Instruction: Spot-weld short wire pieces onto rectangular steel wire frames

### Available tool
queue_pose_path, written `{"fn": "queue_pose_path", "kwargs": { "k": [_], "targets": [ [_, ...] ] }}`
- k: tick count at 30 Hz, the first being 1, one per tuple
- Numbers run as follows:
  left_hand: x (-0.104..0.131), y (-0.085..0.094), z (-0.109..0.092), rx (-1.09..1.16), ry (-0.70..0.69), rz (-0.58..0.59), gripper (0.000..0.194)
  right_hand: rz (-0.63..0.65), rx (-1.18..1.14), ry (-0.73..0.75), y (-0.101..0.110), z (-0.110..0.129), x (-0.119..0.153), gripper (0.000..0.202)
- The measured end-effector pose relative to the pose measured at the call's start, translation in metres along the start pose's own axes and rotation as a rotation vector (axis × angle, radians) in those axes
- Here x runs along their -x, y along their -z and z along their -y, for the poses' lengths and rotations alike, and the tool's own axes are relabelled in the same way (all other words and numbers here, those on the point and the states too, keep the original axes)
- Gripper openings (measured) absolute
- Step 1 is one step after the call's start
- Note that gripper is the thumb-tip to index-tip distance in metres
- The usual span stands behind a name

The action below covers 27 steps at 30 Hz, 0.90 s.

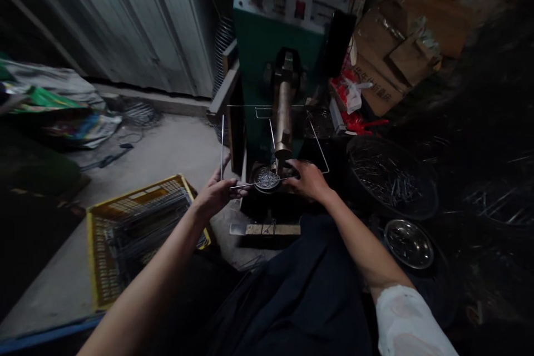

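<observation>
A thin bent wire frame [222,144] spans the front of a green spot-welding machine [254,50]. My left hand [216,192] is closed on its left lower corner, with some fingers stretched out beneath. On the other side, my right hand [307,179] pinches the lower wire close to the welding electrode [284,117]. Its fingertips are partly hidden beside the electrode tip. Right under the wire, between my hands, sits a small round dish [267,178] full of tiny shiny metal pieces.
At the left stands a yellow plastic crate [92,256] with wire parts inside. A dark basin [431,200] of metal rods and a shiny metal bowl [409,243] are on the right. Cardboard boxes [381,39] lie behind. A wooden bar [273,230] is below the dish.
</observation>
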<state>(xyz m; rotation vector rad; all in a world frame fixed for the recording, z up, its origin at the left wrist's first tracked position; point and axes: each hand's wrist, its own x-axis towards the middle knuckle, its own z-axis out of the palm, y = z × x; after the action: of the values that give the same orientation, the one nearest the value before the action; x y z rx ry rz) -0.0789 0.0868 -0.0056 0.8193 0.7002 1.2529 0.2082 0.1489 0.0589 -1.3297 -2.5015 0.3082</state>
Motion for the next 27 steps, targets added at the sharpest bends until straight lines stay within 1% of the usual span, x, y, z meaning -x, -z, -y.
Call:
{"fn": "queue_pose_path", "kwargs": {
  "k": [5, 10, 12, 13, 15, 17, 18, 20, 22, 23, 25, 27],
  "targets": [
    [-0.013, 0.010, -0.003, -0.037, -0.004, 0.021, 0.101, -0.038, -0.020, -0.009, -0.004, -0.005, -0.012, 0.058],
    [-0.017, 0.013, -0.007, -0.074, 0.016, 0.014, 0.100, -0.076, -0.080, 0.014, -0.012, -0.015, -0.011, 0.052],
    [-0.015, 0.011, -0.010, -0.092, 0.033, 0.013, 0.098, -0.129, -0.110, 0.024, -0.014, -0.023, -0.006, 0.049],
    [-0.015, 0.010, -0.012, -0.101, 0.040, 0.014, 0.097, -0.185, -0.108, 0.018, -0.014, -0.030, -0.003, 0.050],
    [-0.015, 0.008, -0.013, -0.111, 0.047, 0.021, 0.097, -0.348, -0.071, -0.050, -0.013, -0.047, 0.004, 0.052],
    [-0.016, 0.007, -0.014, -0.112, 0.039, 0.027, 0.100, -0.481, -0.069, -0.183, -0.012, -0.068, 0.007, 0.049],
    [-0.017, 0.007, -0.013, -0.106, 0.029, 0.029, 0.101, -0.507, -0.112, -0.260, -0.011, -0.077, 0.008, 0.046],
    [-0.016, 0.006, -0.012, -0.084, 0.001, 0.035, 0.103, -0.483, -0.267, -0.380, -0.011, -0.090, 0.008, 0.041],
    [-0.005, 0.005, -0.010, -0.075, -0.022, 0.027, 0.105, -0.416, -0.423, -0.447, -0.014, -0.091, 0.013, 0.038],
    [0.007, 0.004, -0.009, -0.086, -0.024, 0.011, 0.106, -0.382, -0.485, -0.469, -0.017, -0.088, 0.020, 0.035],
    [0.044, 0.002, -0.001, -0.156, -0.016, -0.061, 0.104, -0.264, -0.599, -0.493, -0.025, -0.075, 0.047, 0.031],
    [0.096, -0.001, 0.012, -0.329, 0.044, -0.181, 0.090, -0.049, -0.727, -0.511, -0.034, -0.058, 0.094, 0.029]
  ]
}}
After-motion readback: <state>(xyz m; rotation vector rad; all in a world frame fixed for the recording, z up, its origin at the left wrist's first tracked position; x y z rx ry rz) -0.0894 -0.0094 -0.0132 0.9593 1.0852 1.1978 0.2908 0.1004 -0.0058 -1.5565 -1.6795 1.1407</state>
